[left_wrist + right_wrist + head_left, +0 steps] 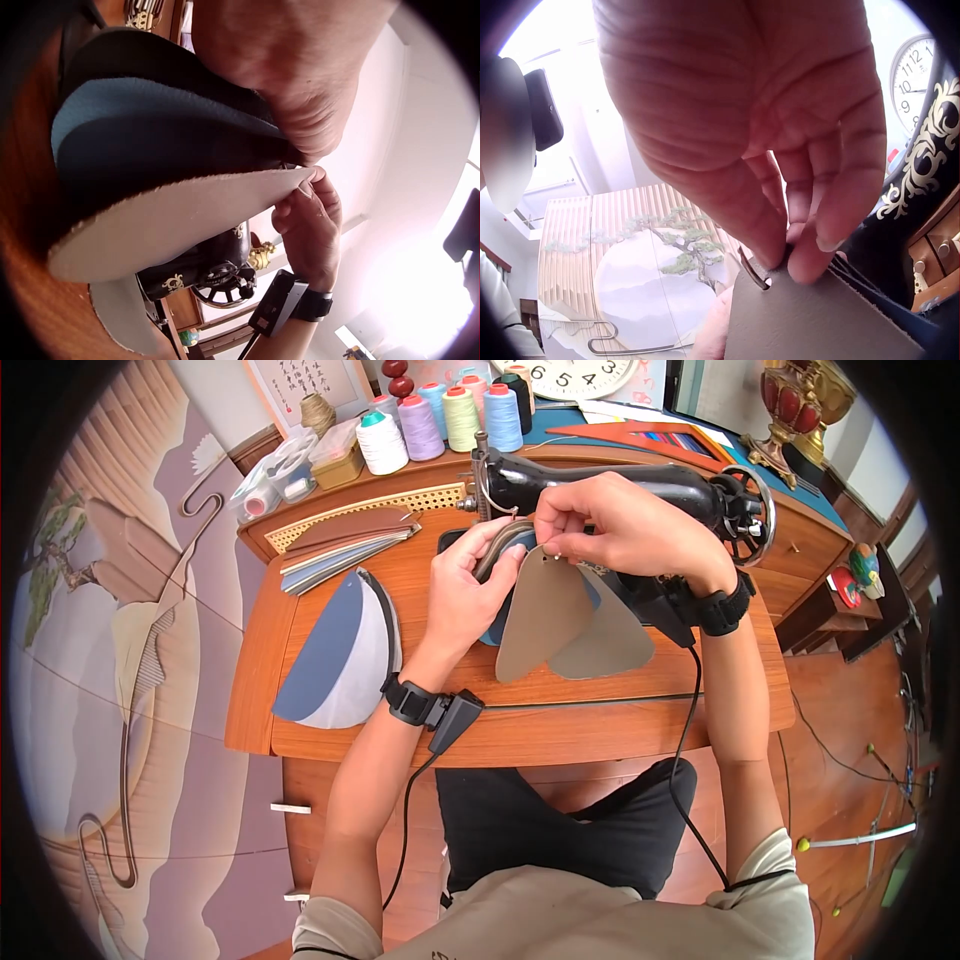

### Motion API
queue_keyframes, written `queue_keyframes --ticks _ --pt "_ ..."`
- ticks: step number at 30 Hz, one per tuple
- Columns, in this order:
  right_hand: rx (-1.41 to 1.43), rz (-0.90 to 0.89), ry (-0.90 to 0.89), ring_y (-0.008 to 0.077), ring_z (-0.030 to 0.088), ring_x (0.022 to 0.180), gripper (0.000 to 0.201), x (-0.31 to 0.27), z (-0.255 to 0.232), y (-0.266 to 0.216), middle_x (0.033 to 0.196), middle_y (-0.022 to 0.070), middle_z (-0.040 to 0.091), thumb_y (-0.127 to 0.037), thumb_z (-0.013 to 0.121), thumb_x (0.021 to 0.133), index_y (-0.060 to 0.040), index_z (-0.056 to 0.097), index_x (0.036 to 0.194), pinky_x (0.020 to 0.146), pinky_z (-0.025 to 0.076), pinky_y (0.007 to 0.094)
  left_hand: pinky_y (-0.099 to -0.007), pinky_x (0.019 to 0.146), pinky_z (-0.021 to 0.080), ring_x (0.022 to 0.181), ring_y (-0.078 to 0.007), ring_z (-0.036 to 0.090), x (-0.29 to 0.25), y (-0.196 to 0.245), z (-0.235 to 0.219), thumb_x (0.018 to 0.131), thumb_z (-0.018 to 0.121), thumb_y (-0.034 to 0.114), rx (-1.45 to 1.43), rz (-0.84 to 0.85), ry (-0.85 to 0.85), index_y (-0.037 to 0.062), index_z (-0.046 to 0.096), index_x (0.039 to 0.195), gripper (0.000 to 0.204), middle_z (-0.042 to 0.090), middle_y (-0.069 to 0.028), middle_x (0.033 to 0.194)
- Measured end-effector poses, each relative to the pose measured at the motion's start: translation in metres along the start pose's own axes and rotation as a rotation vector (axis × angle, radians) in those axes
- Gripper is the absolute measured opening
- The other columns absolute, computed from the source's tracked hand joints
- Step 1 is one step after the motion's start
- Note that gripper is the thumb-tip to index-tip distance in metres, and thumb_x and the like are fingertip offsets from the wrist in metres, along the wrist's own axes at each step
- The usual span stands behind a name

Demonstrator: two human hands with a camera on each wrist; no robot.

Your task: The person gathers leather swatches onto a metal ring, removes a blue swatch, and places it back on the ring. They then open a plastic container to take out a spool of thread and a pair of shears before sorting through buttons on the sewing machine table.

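Observation:
My left hand (462, 592) grips a bundle of leather-like swatches near their narrow ends, thumb on the near side. Close beside it, my right hand (625, 530) pinches the narrow tip of a taupe swatch (540, 622). A thin metal ring (753, 268) passes through the hole at that tip in the right wrist view. Another greyish swatch (608, 640) fans out to the right behind it. Blue swatches (97, 109) and darker ones hang beneath my left hand in the left wrist view.
Behind my hands stands a black sewing machine (620, 490) with a handwheel (752, 525). On the wooden table (420, 740), a blue-and-grey swatch set (335, 660) lies left, with a brown-topped fan of swatches (345, 545) farther back. Several thread spools (462, 420) line the back shelf.

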State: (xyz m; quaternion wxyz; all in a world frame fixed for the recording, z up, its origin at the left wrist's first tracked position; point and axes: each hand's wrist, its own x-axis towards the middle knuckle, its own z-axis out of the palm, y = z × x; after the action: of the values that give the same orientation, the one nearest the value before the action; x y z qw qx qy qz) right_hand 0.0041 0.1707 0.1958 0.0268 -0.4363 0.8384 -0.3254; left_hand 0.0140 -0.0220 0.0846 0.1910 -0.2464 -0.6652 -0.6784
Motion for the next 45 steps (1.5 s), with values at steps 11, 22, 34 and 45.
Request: queue_keyframes --ticks 11,22,34,45 --pt "0.037 -0.003 -0.033 0.0149 0.061 0.066 0.009 -0.005 -0.003 -0.005 0.071 0.0071 0.064 -0.003 0.066 0.082 0.0018 0.06 0.087 0.061 0.049 0.0294 -0.0209 0.073 0.049 0.083 -0.0052 0.061 0.001 -0.002 0.0 0.089 0.063 0.004 -0.011 0.003 0.016 -0.0041 0.061 0.116 0.029 0.07 -0.0054 0.094" --pt "0.051 -0.02 -0.099 0.0123 0.065 0.067 0.007 0.002 0.0 -0.007 0.076 0.0058 0.067 0.002 0.06 0.083 0.0012 0.061 0.09 0.062 0.051 0.0264 -0.0202 0.073 0.048 0.083 -0.0044 0.06 0.001 0.001 0.0 0.089 0.061 0.003 -0.034 -0.021 0.001 -0.0035 0.06 0.117 0.028 0.069 -0.0046 0.095" --pt "0.091 -0.001 -0.13 0.0151 0.067 0.07 0.01 0.003 0.006 -0.005 0.076 0.0092 0.069 -0.002 0.061 0.084 0.004 0.066 0.09 0.065 0.054 0.0286 -0.0227 0.079 0.049 0.09 -0.0079 0.062 0.001 0.0 -0.001 0.091 0.059 0.003 -0.065 0.025 -0.015 -0.0056 0.059 0.118 0.028 0.069 -0.0086 0.101" --pt "0.162 0.023 -0.077 0.0109 0.063 0.068 0.012 0.002 0.001 -0.004 0.074 0.0056 0.066 -0.005 0.061 0.09 0.0044 0.067 0.093 0.063 0.052 0.0253 -0.0244 0.086 0.048 0.101 -0.0125 0.061 0.0 0.007 -0.003 0.091 0.062 0.01 -0.138 0.021 -0.118 -0.0067 0.052 0.126 0.04 0.063 -0.0128 0.115"
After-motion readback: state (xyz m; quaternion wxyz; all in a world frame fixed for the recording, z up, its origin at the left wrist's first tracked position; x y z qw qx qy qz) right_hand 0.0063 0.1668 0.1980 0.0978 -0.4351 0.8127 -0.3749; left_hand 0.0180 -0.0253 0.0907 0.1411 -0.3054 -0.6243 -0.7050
